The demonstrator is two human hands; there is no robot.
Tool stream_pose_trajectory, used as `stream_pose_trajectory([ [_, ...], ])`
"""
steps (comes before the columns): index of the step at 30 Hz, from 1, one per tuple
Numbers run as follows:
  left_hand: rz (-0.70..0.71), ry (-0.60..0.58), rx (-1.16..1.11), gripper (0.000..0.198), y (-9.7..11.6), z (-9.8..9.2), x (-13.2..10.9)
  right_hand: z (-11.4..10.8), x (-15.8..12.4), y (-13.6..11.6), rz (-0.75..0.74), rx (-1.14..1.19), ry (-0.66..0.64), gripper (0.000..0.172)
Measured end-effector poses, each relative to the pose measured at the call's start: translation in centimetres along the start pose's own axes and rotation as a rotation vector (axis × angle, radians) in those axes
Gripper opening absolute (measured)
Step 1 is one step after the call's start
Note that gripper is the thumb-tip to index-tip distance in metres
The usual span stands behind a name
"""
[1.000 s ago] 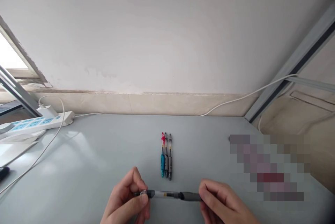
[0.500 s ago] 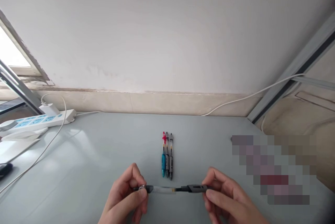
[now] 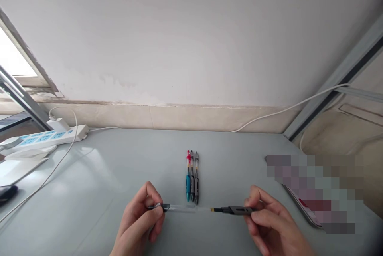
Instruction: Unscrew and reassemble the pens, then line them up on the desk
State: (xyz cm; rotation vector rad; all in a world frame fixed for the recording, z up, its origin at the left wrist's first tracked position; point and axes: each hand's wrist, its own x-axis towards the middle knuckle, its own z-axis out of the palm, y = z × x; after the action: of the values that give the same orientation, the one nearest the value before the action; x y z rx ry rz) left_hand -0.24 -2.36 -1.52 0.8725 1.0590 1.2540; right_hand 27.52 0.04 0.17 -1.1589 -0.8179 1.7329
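Note:
In my left hand (image 3: 140,220), thumb and fingers pinch the dark clip end of a clear pen barrel (image 3: 181,209), which points right. My right hand (image 3: 272,222) is closed on the grey-black grip section (image 3: 237,210) of the pen. A refill (image 3: 213,209) with black and amber ink sticks out of that section toward the left. Its clear tail appears to reach the open end of the barrel; how far it goes inside I cannot tell. Just beyond, three pens lie side by side: one teal and red (image 3: 188,184), two grey and black (image 3: 196,186).
A white power strip (image 3: 76,134) with a plug and a trailing cable (image 3: 64,156) lies at the left. Part of a black object (image 3: 7,194) shows at the left edge. A partly pixelated flat device (image 3: 311,216) rests on the grey table (image 3: 125,152) at the right.
My right hand has moved right with the grip section, drawing the refill mostly out of the barrel. My left hand has shifted slightly left with the barrel.

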Motion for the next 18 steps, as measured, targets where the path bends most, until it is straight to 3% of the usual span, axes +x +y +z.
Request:
stream_pose_trajectory([
  [7,-0.017,-0.034,-0.027,0.033,-0.2,0.1,0.1,0.5,-0.2,0.2,0.011,-0.004,-0.062,0.022],
  [13,-0.141,-0.262,0.006,0.041,-0.3,0.5,0.1,1.0,-0.4,1.2,-0.113,-0.179,-0.191,0.028],
  [18,-0.077,-0.261,0.013,0.038,-0.1,0.5,0.1,0.7,0.0,1.8,-0.124,-0.317,-0.27,0.039],
])
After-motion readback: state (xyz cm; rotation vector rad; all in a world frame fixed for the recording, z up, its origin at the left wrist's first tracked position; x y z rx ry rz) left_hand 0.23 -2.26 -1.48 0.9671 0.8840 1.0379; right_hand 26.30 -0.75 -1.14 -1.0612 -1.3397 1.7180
